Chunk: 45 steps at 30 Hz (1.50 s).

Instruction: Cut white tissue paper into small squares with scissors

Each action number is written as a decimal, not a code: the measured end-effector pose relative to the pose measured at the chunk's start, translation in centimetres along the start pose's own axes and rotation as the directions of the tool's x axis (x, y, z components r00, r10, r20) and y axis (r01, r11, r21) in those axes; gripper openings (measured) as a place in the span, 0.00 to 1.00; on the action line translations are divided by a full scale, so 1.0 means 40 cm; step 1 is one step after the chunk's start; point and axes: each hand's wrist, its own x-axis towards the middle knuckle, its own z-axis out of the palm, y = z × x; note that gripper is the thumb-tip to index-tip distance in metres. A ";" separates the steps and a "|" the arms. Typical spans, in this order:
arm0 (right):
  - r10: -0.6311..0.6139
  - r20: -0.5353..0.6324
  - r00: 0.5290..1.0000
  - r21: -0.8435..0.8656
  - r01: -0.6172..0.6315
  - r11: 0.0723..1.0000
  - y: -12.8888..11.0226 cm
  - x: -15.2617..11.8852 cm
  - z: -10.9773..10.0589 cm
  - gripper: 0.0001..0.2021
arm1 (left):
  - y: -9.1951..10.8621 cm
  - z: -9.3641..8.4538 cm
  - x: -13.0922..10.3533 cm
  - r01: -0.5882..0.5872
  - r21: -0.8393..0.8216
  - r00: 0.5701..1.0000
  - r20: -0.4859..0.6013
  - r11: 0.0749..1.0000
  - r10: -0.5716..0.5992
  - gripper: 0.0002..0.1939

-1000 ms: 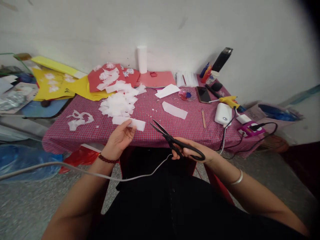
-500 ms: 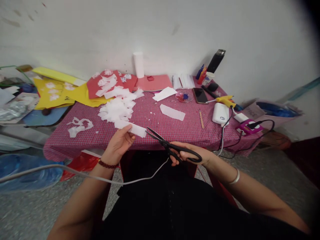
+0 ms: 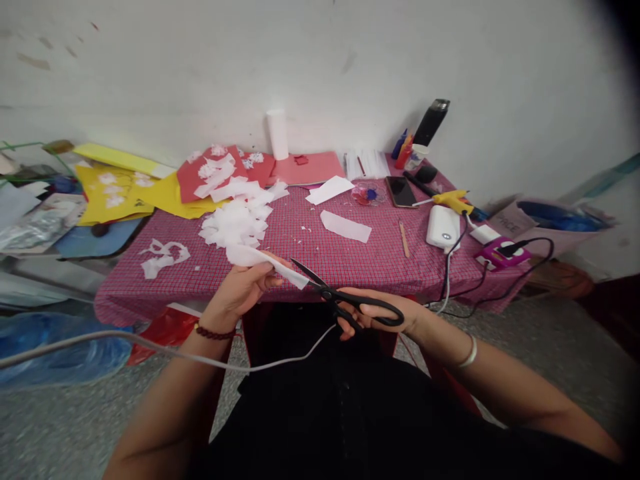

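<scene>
White paper strip (image 3: 249, 256): above near edge of checked tablecloth (image 3: 320, 263), right end at 2 parted blades of scissors (image 3: 327, 294). Left hand (image 3: 244, 288): fingers pinched on strip. Right hand (image 3: 373, 311): fingers curled round handles. Possible fault: skewed cut, caused by strip bowing

The strip (image 3: 250, 256) is of thin paper, smooth and matt. The scissors (image 3: 327, 293) have metal blades and matt handles. The tablecloth (image 3: 350, 260) is of cloth, the stick (image 3: 405, 240) of wood; the phone (image 3: 401, 191) is glossy, and the red bag (image 3: 167, 327), partly hidden, is probably shiny plastic.
</scene>
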 end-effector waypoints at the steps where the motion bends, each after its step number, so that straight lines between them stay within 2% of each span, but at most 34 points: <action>1: -0.001 -0.007 1.000 0.007 0.001 1.000 -0.001 0.002 0.003 0.32 | 0.000 0.004 -0.001 0.008 -0.024 1.000 0.000 1.000 -0.008 0.04; 3: 0.001 -0.023 1.000 0.008 0.000 1.000 -0.004 0.006 0.008 0.32 | -0.001 0.013 -0.002 0.014 -0.071 0.999 -0.032 0.997 -0.017 0.02; 9: -0.023 -0.058 0.998 -0.040 0.020 0.999 -0.010 0.011 0.022 0.30 | -0.007 0.032 -0.002 -0.008 -0.093 0.997 -0.074 0.996 0.001 0.04; 15: 0.035 -0.156 0.987 0.088 -0.021 0.996 -0.003 0.008 0.041 0.25 | -0.009 0.025 -0.001 -0.016 -0.108 0.999 -0.045 0.994 0.011 0.08; 20: 0.066 -0.188 0.980 0.138 -0.040 0.990 0.000 0.004 0.042 0.23 | -0.004 0.027 0.000 -0.018 -0.183 0.996 -0.093 0.983 0.000 0.08; 26: 0.064 -0.171 0.983 0.125 -0.043 0.991 0.007 0.003 0.038 0.29 | -0.005 0.033 0.006 0.007 -0.211 0.987 -0.156 0.977 -0.041 0.09; 30: 0.022 -0.134 0.991 0.096 -0.009 0.995 0.025 0.004 0.029 0.30 | -0.018 0.037 0.009 0.014 -0.177 0.987 -0.155 0.984 -0.042 0.09; 38: 0.034 -0.165 0.986 0.158 -0.008 0.987 0.033 0.018 0.033 0.30 | -0.053 0.062 0.008 0.034 -0.096 0.997 -0.062 0.995 -0.040 0.09; 45: 0.075 -0.200 0.977 0.250 -0.023 0.968 0.032 0.038 0.053 0.26 | -0.074 0.071 0.004 0.079 0.114 0.997 -0.013 0.990 -0.078 0.08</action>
